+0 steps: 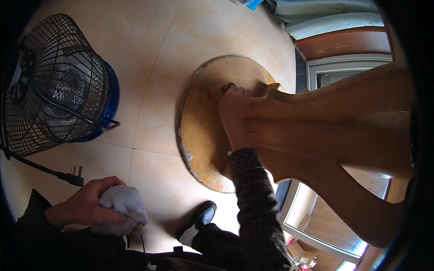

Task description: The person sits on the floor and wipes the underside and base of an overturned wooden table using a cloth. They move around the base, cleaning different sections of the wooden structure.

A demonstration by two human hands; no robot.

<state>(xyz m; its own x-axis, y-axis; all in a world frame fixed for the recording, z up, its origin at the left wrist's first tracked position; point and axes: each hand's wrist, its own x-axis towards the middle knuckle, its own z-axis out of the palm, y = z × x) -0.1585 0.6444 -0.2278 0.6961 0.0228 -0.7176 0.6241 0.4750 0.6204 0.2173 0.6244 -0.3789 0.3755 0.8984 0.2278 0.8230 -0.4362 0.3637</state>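
Note:
My left hand [90, 205], at the lower left, grips a bunched grey-white cloth [123, 205]. My right hand [234, 105] reaches over a round wooden base [200, 118] and lies against the lower part of a brown wooden pedestal [298, 132]. Its fingers are curled at a small dark object [228, 87], which is too unclear to name. The base has a worn, dark rim with a pale chipped patch, and the pedestal shows a thin crack near my right wrist.
An electric heater or fan with a black wire guard [67, 81] and blue rim stands at left. A power plug [73, 176] lies near my left hand. My black shoe [205, 213] is on the tiled floor [156, 111]. Glazed door panels [312, 216] and cardboard boxes [300, 254] appear lower right.

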